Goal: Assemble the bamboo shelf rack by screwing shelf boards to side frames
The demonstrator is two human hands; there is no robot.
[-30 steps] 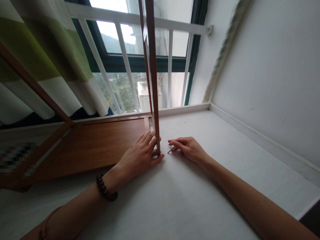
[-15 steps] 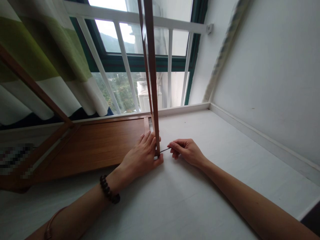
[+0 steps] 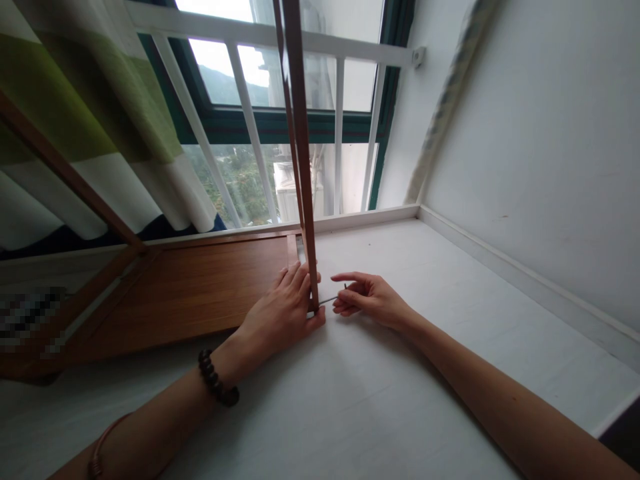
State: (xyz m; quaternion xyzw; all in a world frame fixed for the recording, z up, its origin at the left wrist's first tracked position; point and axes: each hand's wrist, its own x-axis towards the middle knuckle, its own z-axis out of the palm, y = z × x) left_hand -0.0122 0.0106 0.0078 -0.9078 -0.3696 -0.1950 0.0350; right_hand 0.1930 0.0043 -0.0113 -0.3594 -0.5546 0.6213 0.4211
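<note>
My left hand (image 3: 283, 307) grips the foot of a brown wooden upright (image 3: 306, 220), its fingers on the far side and its thumb on the near side. The upright meets the end of a brown wooden panel (image 3: 220, 277) lying low along the window. A thin metal hex key (image 3: 327, 301) runs from the upright's lower right side to my right hand (image 3: 370, 299). The thumb and curled fingers of that hand pinch the key, with the index finger stretched out above it. The key's bent end sticks up by the fingers. Its tip at the wood is hidden.
A white railing (image 3: 340, 133) stands before the window at the back. Striped curtains (image 3: 100, 120) hang at the left, behind a second brown wooden bar (image 3: 70, 173). A white wall (image 3: 545, 147) rises on the right above the pale floor (image 3: 340, 407).
My right index finger has lifted and straightened off the hex key, and the key's bent end now shows. The upright leans very slightly further left. My left hand keeps its hold.
</note>
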